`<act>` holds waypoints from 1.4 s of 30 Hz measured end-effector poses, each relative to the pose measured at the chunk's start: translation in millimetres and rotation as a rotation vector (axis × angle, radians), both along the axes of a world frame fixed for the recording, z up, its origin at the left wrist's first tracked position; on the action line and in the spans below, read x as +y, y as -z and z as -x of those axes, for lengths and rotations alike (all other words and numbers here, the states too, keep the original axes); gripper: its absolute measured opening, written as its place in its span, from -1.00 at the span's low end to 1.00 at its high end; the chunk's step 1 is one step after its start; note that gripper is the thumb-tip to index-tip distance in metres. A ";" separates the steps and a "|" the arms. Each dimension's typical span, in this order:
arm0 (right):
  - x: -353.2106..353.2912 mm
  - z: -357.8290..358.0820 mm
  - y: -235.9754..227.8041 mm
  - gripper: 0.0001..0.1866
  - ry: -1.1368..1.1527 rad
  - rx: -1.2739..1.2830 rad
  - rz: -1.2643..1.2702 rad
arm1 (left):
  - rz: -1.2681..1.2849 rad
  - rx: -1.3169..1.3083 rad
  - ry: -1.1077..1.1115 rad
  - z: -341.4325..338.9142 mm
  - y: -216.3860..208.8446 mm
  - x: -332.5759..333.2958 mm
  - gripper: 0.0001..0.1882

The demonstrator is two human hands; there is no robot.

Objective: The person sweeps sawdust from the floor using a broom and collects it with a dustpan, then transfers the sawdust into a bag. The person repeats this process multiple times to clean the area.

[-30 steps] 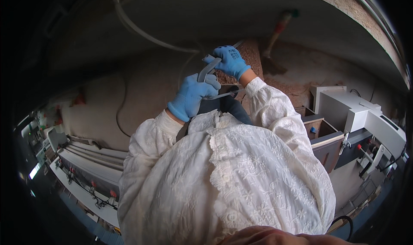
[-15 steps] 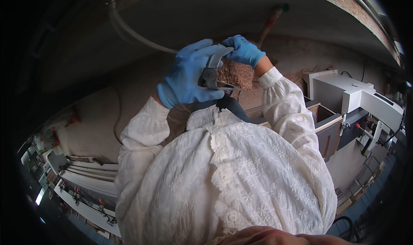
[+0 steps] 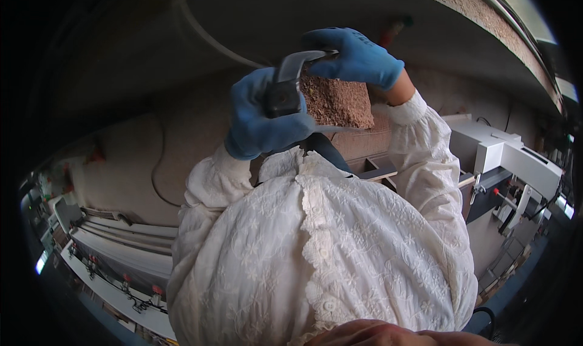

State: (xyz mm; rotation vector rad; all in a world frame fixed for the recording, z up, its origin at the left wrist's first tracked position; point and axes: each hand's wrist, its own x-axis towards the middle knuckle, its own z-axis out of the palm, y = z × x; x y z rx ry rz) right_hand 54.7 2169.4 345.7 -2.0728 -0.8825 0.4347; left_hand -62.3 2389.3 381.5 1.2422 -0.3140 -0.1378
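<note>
Both my hands wear blue gloves and are raised close in front of the camera. My left hand [image 3: 261, 118] grips a dark grey handle-like tool [image 3: 285, 85] with a curved bar. My right hand [image 3: 358, 57] holds the top end of that bar above a brown crumbly chipboard block [image 3: 337, 102]. The block sits between the two hands, touching the tool. My white lace sleeves and blouse fill the lower middle of the view.
A white machine [image 3: 507, 158] with dark parts and red knobs stands at the right. A long white rail unit [image 3: 121, 267] with red knobs runs along the lower left. A brown floor with a thin cable [image 3: 159, 170] lies behind, and a curved beam [image 3: 480, 24] arches overhead.
My hands have come up toward the camera with the tool and the brown block, and now look larger. The left hand has shifted its grip lower on the handle.
</note>
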 end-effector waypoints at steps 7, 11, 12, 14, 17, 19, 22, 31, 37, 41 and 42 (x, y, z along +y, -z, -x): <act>-65.7 10.8 -4.7 -0.36 0.203 0.337 -0.279 | 0.123 -0.119 -0.206 32.9 -30.9 -19.9 -0.56; -94.1 4.6 11.0 -0.41 0.342 0.460 -0.269 | 0.184 -0.151 -0.248 52.3 -45.2 -10.8 -0.62; -96.8 3.3 16.9 -0.40 0.345 0.414 -0.267 | 0.218 -0.148 -0.270 57.2 -47.2 -7.4 -0.63; -100.6 1.2 28.1 -0.40 0.287 0.416 -0.331 | 0.191 -0.250 -0.200 60.8 -49.0 4.2 -0.64; -105.6 -6.3 40.9 -0.40 0.247 0.412 -0.336 | 0.217 -0.295 -0.093 63.1 -47.7 14.2 -0.71; -106.9 -9.8 49.1 -0.41 0.218 0.438 -0.367 | 0.265 -0.290 -0.014 67.2 -48.0 16.7 -0.69; -109.1 -20.3 61.6 -0.43 0.175 0.441 -0.371 | 0.210 -0.259 -0.020 75.8 -52.6 13.9 -0.63; -123.0 -79.4 121.7 -0.47 0.084 0.440 -0.247 | 0.143 -0.281 -0.106 68.1 -51.1 -18.7 -0.54; -152.0 -116.1 169.3 -0.50 0.025 0.413 -0.155 | 0.089 -0.174 -0.363 87.2 -28.7 -49.2 -0.59; -163.5 -139.1 186.8 -0.53 -0.012 0.408 -0.122 | 0.059 -0.221 -0.496 91.9 -15.5 -65.9 -0.49; -164.2 -143.8 191.1 -0.53 -0.010 0.414 -0.108 | 0.040 -0.214 -0.488 93.7 -14.7 -68.5 -0.43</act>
